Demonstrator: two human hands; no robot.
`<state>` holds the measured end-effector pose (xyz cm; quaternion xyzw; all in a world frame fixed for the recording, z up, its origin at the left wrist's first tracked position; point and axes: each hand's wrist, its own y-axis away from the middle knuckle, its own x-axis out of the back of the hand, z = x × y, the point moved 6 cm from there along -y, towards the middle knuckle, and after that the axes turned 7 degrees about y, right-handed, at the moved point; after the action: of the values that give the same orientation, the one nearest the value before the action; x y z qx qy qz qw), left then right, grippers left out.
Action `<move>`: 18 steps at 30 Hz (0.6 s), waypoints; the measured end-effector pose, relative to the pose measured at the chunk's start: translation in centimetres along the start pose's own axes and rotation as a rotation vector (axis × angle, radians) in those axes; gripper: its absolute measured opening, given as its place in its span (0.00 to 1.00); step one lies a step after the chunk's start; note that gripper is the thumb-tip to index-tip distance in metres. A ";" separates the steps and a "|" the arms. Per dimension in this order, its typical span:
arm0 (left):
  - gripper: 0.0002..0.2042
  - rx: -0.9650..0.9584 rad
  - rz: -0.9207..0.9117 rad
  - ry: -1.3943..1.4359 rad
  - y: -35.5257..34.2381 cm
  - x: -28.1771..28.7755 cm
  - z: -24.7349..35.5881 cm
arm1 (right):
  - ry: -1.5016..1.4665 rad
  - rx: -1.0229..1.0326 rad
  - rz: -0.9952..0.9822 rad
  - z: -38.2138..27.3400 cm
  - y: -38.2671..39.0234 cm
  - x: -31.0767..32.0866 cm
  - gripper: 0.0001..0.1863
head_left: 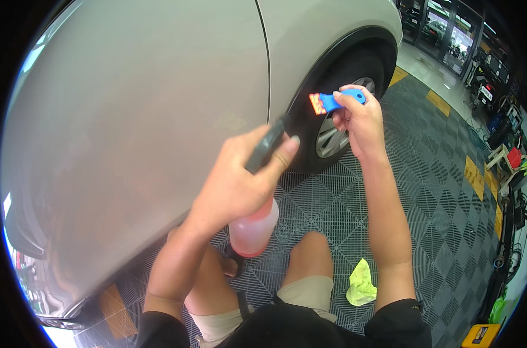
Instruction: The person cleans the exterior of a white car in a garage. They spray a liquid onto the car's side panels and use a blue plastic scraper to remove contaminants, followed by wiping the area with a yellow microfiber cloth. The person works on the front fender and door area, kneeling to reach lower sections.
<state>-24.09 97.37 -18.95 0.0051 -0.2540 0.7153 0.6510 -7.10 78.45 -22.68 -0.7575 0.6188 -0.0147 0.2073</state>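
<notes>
My left hand (240,174) is wrapped round the neck of a spray bottle (255,229) with a dark trigger head and a translucent body holding pinkish liquid. The nozzle points toward the gap between the car's door and wheel arch; the hand hides the neck. In my right hand (359,119), held up in front of the wheel, is a small blue scraper (344,100), pinched by its handle. Its orange-red patterned blade end faces left, apart from the car. The silver car's panel (142,116) fills the left side, and the dark tyre (310,139) stands beyond my hands.
A crumpled yellow-green cloth (362,283) lies on the grey grid floor (431,214) by my right arm. Along the right wall stand a stool (503,159), hoses and other equipment. A yellow case (481,335) is at the lower right. Glass doors (449,32) are at the far end.
</notes>
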 end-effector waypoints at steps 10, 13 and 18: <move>0.23 0.094 0.147 -0.143 -2.7 1.8 0.5 | 0.224 -0.028 -0.046 1.1 1.6 1.3 0.07; 0.26 0.101 0.185 -0.193 -5.9 4.0 0.7 | 0.246 -0.025 -0.068 0.9 2.0 0.9 0.07; 0.29 0.307 0.092 -0.471 -7.3 4.0 -4.0 | 0.245 -0.115 -0.074 1.6 2.3 1.7 0.07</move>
<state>-16.59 102.69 -18.46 0.2583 -0.2870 0.7532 0.5325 -8.38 76.96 -25.29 -0.7829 0.6111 -0.0793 0.0857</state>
